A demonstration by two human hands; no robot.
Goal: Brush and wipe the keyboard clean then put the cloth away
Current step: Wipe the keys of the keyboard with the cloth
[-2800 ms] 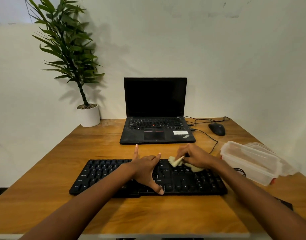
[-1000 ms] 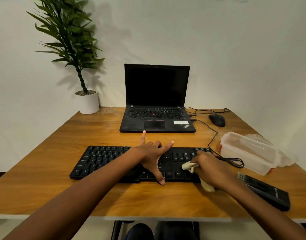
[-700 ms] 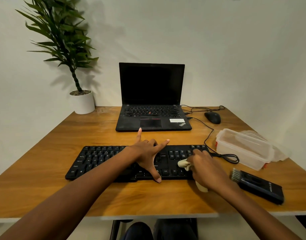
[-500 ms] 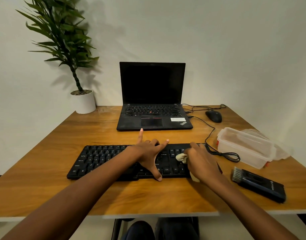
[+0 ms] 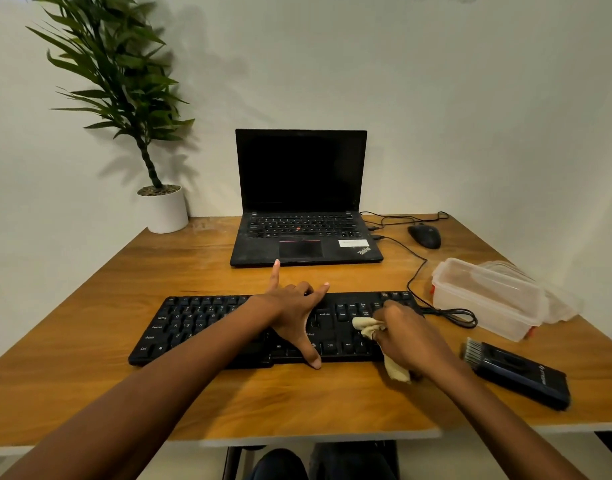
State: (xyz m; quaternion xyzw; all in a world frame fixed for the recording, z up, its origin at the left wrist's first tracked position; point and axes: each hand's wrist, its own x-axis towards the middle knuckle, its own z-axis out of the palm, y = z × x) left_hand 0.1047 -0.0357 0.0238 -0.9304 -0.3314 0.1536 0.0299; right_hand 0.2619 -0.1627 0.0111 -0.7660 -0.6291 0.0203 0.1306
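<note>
At lower centre of the frame we see the keyboard on the table; the left hand lies spread across its middle, fingers splayed, gripping nothing; the right hand curls round the cloth, pressed on the keys at the right end; the brush lies at lower right.

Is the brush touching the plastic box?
Apart. The head view shows a strip of bare table between the brush and the plastic box.
</note>
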